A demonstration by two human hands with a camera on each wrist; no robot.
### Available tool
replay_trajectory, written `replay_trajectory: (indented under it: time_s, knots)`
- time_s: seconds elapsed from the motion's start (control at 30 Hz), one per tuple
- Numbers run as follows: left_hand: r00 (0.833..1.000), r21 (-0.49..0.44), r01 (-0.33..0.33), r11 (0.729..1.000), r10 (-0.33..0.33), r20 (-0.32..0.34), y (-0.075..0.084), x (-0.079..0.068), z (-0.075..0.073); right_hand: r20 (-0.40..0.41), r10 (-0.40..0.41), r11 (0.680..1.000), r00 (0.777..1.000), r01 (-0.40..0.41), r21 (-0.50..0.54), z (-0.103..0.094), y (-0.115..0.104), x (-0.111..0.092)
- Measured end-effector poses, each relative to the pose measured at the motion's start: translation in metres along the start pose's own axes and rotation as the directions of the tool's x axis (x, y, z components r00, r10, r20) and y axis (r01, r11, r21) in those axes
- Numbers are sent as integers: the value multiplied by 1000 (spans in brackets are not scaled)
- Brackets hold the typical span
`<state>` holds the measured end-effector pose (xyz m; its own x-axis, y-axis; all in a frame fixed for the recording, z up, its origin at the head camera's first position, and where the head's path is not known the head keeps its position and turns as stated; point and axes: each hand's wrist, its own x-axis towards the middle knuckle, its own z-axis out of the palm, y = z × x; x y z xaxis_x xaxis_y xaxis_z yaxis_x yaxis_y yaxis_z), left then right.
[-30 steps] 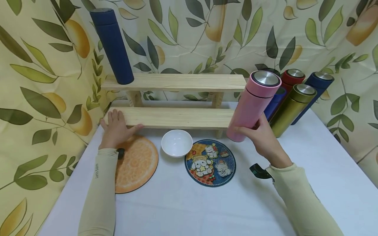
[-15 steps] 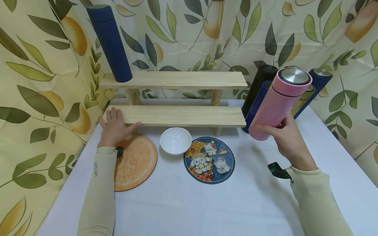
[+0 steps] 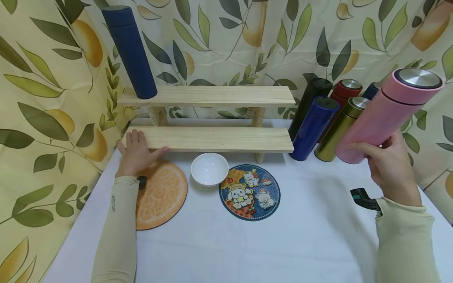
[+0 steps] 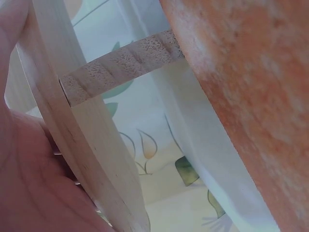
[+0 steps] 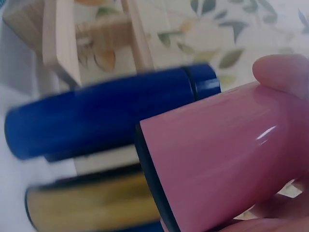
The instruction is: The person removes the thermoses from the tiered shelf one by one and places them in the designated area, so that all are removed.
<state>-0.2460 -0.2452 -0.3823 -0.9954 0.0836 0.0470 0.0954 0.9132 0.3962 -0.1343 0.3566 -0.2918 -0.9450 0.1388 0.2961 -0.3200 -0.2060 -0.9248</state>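
Note:
My right hand (image 3: 394, 169) grips a pink thermos bottle (image 3: 383, 112) around its lower part, tilted with its steel lid up and to the right. In the right wrist view the dark-rimmed base of the pink bottle (image 5: 207, 154) is off the table, beside a blue bottle (image 5: 111, 113) and a gold one (image 5: 91, 203). My left hand (image 3: 136, 155) rests on the left end of the lower board of a two-tier wooden stand (image 3: 219, 139), fingers extended, thumb along the front edge. The left wrist view shows the palm (image 4: 34, 179) against the board's edge (image 4: 79, 145).
A navy bottle (image 3: 131, 55) stands on the upper board's left end. Right of the stand are black (image 3: 309, 102), blue (image 3: 313, 127), red (image 3: 348, 89), gold (image 3: 337, 133) and navy bottles. In front lie an orange-slice mat (image 3: 162, 196), a white bowl (image 3: 209, 169) and a cartoon mat (image 3: 249, 192).
My right hand has carried the pink thermos bottle rightward, from the stand's right end past the grouped bottles, tilting it further. The left hand stays on the board.

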Motion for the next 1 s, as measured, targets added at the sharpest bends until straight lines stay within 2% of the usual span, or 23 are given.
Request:
replay_trajectory:
  time_s: [0.13,0.27,0.37,0.5,0.6,0.73,0.83,1.0]
  knots:
    - [1000,-2,-1,1000,1,0,-3,-2,2,-85,42,998,996,-38,48,-19,2,3]
    - [1000,3,5,1000,-5,3,-7,-3,3,-189,77,995,979,-63,77,-37,11,8]
    - [1000,1,3,1000,-3,-3,-10,-2,4,-279,99,993,955,-77,87,-47,21,14]
    - [1000,-9,-4,1000,4,-4,-11,0,5,-381,164,986,910,-137,98,-57,37,20]
    - [1000,-9,-5,1000,5,-8,-11,-1,3,-407,206,978,890,-181,99,-61,49,25]
    - [1000,-4,1,1000,-1,-16,-11,-2,1,-419,217,976,881,-182,123,-66,62,33]
    - [1000,-8,1,1000,-1,-18,-11,-1,1,-443,230,973,866,-191,131,-71,68,35]
    - [1000,-1,-7,1000,7,-15,-9,5,4,-474,282,958,834,-273,89,-84,74,34]
